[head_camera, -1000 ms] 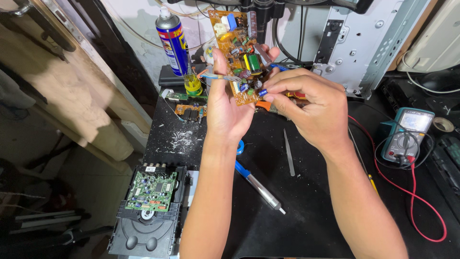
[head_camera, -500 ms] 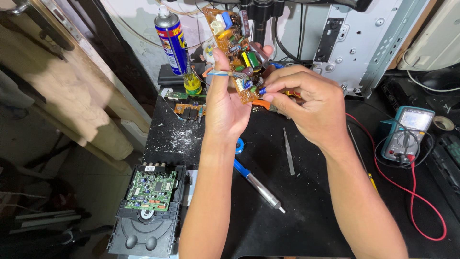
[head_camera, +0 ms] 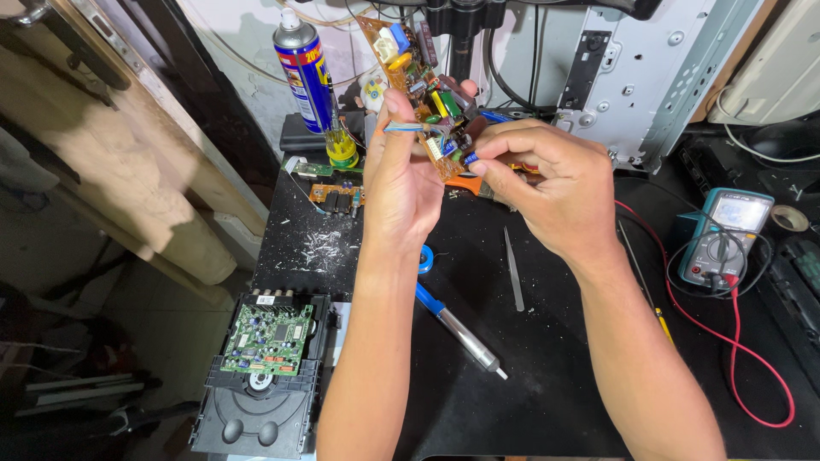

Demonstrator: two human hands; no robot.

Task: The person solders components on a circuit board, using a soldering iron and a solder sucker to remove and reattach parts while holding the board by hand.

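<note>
My left hand is raised above the black bench and holds a brown circuit board by its lower edge, tilted upright, with a thin bundle of wires at my fingertips. The board carries several parts: a yellow block, a blue and white block, small capacitors. My right hand is right beside it, its fingertips pinched on a small blue component at the board's lower corner. An orange-handled tool lies on the bench behind my hands.
A spray can stands at the back left. A soldering iron, metal tweezers, a small orange board and a multimeter with red lead lie on the black mat. A disc drive with green board sits front left; a metal chassis behind.
Both hands have lifted the circuit board slightly higher and tilted it. My right fingers have shifted along the board's lower edge.
</note>
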